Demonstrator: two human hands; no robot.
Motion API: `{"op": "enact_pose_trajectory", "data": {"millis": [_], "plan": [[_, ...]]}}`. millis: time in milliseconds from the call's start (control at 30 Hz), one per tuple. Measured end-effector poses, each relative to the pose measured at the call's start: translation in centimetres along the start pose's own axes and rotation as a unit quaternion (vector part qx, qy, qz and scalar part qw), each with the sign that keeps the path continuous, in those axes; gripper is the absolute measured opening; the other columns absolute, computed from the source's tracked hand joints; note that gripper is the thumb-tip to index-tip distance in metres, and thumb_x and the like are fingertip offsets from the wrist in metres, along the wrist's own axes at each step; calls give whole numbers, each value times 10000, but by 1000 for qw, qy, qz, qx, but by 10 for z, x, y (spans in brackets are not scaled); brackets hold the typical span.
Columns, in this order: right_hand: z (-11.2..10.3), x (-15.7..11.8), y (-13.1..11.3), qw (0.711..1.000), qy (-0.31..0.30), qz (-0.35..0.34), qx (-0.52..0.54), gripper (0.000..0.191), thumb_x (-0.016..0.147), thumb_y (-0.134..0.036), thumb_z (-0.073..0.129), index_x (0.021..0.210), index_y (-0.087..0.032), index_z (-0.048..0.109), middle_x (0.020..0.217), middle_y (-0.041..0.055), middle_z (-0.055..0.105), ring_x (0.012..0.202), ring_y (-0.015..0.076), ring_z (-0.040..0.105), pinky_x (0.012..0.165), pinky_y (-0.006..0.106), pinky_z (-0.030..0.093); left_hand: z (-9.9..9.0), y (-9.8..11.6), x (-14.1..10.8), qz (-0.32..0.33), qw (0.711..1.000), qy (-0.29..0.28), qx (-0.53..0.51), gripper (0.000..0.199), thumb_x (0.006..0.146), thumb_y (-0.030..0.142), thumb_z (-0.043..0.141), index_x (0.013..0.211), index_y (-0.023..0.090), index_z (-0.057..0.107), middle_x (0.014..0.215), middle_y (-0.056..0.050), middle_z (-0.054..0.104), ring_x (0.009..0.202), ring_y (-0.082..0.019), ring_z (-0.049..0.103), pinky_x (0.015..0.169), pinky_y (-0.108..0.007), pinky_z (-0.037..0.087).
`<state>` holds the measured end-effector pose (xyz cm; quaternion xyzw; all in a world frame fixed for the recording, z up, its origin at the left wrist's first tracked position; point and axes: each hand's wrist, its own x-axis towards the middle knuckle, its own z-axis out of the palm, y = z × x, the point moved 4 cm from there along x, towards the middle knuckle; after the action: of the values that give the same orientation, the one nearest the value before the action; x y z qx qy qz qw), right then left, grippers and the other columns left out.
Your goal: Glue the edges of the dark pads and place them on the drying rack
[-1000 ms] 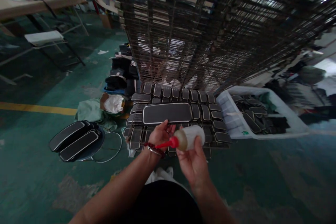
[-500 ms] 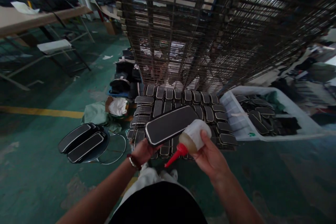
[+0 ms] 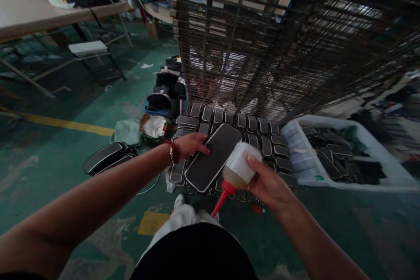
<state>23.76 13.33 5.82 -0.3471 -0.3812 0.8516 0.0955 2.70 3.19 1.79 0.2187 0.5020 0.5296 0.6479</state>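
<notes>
My left hand point(image 3: 190, 144) grips a long black pad with a pale edge point(image 3: 213, 157), holding it tilted over a low stack of similar small black pads point(image 3: 262, 142) on the floor. My right hand point(image 3: 267, 181) holds a white squeeze bottle point(image 3: 241, 164) whose red nozzle point(image 3: 220, 201) points down and to the left, just below the pad's lower edge. The nozzle tip is apart from the pad.
A tall wire rack point(image 3: 278, 39) rises behind the stack. A white bin of black pieces point(image 3: 387, 170) sits at the right. More long pads point(image 3: 105, 159) lie at the left on the green floor, beside a bag point(image 3: 154, 126). A table point(image 3: 49, 11) and metal frames stand far left.
My left hand lifted the long pad off the stack and turned it steeply toward me. The bottle tipped so its nozzle points downward. The view shifted to the left.
</notes>
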Motion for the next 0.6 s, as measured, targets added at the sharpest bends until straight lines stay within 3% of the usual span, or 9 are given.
{"op": "enact_pose_trajectory", "data": {"millis": [100, 167, 333, 433, 600], "plan": [[-9, -7, -14, 996, 40, -81, 14, 509, 601, -506, 957, 969, -226, 745, 813, 15, 768, 610, 175, 679, 406, 235, 508, -2, 1, -8, 21, 999, -12, 23, 367, 612, 104, 820, 973, 129, 761, 899, -103, 805, 792, -230, 752, 752, -342, 591], [-17, -16, -34, 981, 73, -178, 16, 451, 687, -501, 911, 1010, -243, 732, 907, 26, 782, 709, 183, 708, 484, 245, 552, -4, 4, -18, 25, 998, -33, 47, 356, 638, 104, 809, 989, 149, 768, 919, -90, 810, 815, -219, 755, 788, -336, 591], [-26, -35, -92, 896, 113, -429, -12, 392, 733, -397, 891, 1041, -220, 727, 913, 19, 749, 806, 164, 699, 703, 275, 617, 3, 9, -39, 5, 991, -84, 101, 330, 712, 149, 792, 1038, 202, 778, 1002, -71, 811, 897, -231, 764, 837, -344, 590], [-23, -39, -107, 865, 108, -487, -57, 454, 707, -353, 906, 1098, -212, 723, 906, 22, 731, 818, 162, 692, 807, 307, 625, 9, 11, -46, -10, 988, -98, 118, 352, 740, 169, 787, 1089, 211, 772, 1045, -73, 805, 920, -239, 766, 838, -339, 587], [-20, -41, -109, 849, 89, -511, -104, 401, 726, -315, 891, 1073, -186, 738, 897, 34, 715, 883, 167, 693, 923, 329, 606, 15, 13, -51, -17, 989, -103, 109, 369, 739, 163, 792, 1103, 221, 773, 1046, -65, 805, 908, -234, 765, 828, -323, 583]]}}
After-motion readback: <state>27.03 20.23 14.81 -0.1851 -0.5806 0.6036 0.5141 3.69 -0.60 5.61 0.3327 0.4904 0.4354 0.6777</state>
